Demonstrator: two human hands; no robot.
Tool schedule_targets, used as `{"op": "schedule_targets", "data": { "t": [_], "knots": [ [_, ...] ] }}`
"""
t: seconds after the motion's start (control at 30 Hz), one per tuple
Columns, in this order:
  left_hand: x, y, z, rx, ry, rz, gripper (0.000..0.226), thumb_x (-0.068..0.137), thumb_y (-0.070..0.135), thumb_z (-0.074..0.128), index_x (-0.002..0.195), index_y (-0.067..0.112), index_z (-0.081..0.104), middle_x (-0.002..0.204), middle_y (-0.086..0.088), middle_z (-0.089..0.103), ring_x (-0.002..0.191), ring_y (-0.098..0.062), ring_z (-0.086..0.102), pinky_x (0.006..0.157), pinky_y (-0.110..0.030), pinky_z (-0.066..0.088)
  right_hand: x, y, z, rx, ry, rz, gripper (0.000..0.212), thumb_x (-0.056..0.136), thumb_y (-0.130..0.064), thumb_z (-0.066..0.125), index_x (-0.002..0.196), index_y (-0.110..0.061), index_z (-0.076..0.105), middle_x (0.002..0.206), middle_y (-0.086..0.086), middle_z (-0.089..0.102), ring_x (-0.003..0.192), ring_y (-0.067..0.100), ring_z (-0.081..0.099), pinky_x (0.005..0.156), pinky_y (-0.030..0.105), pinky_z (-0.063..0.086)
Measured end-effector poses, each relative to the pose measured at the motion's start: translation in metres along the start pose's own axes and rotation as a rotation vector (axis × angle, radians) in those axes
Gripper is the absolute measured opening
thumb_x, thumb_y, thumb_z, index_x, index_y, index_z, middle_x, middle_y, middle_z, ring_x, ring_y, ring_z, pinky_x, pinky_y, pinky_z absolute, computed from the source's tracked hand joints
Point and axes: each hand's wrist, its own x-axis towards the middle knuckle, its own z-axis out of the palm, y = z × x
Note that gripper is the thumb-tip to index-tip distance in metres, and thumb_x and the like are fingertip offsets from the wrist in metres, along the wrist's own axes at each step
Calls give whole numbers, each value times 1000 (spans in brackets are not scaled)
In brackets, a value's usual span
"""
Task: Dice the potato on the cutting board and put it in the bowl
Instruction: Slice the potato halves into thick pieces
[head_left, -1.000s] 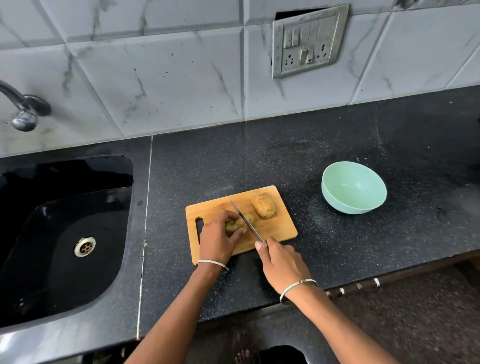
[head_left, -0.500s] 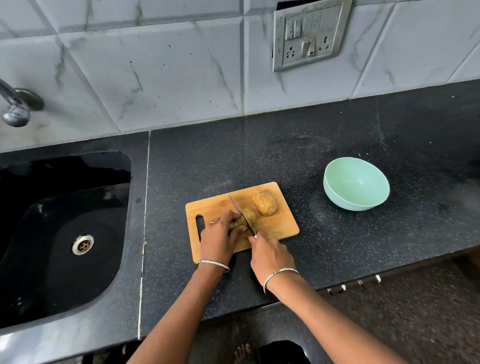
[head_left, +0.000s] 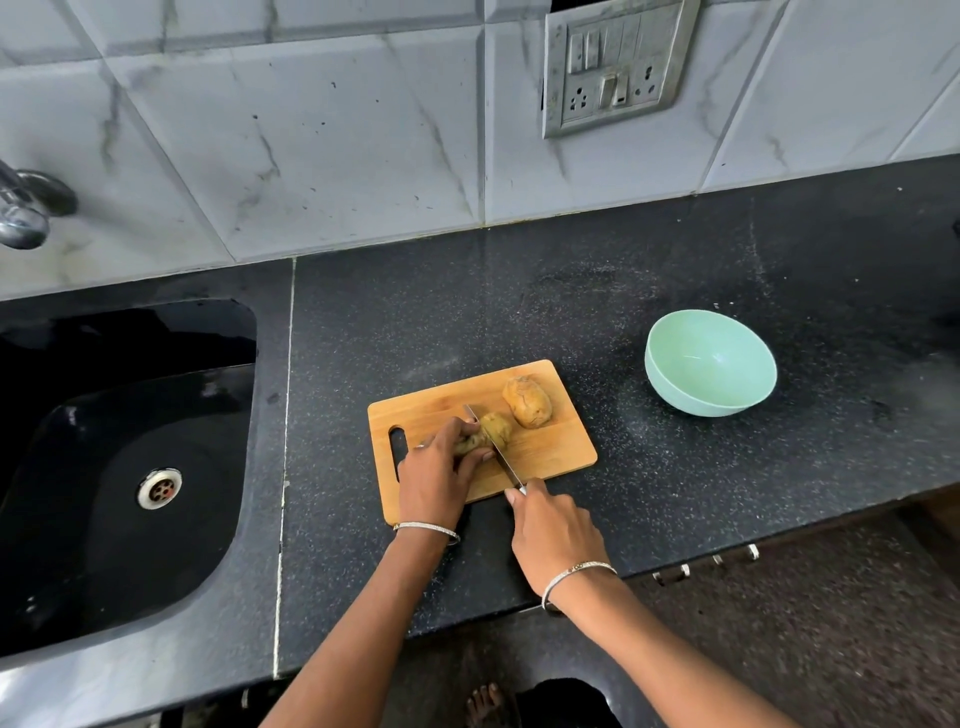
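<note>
Sink (head_left: 78, 519) at far left. Cutting board (head_left: 426, 410) on the black counter (head_left: 649, 493). Left hand (head_left: 436, 480) curled over the near potato piece (head_left: 496, 428), pinning it to the board. Knife (head_left: 498, 452) blade set into that piece. Right hand (head_left: 556, 530) closed round the knife handle. Second potato piece (head_left: 527, 401) at the board's far right corner. Green bowl (head_left: 675, 395) to the right, apart from the board, nothing in it.

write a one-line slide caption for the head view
Left hand steadies a potato piece on the wooden cutting board while the right hand cuts it with a knife; the mint-green bowl sits empty.
</note>
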Motion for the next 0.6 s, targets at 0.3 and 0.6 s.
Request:
{"op": "schedule_targets", "data": {
  "t": [0.3, 0.6],
  "knots": [
    [-3, 5, -2, -45, -20, -47, 28, 84, 37, 72, 105, 24, 59, 94, 9, 73, 82, -15, 71, 73, -35, 56, 0, -7, -9, 75, 69, -6, 39, 105, -45, 25, 109, -16, 50, 105, 12, 65, 100, 38, 62, 67, 39, 40],
    [-5, 3, -8, -53, -5, -26, 28, 81, 21, 76, 107, 22, 66, 92, 9, 72, 83, -12, 67, 74, -27, 50, -9, -5, -5, 9, 61, -27, 38, 105, -45, 24, 112, -16, 47, 106, 12, 66, 102, 38, 63, 67, 38, 39]
  ]
}}
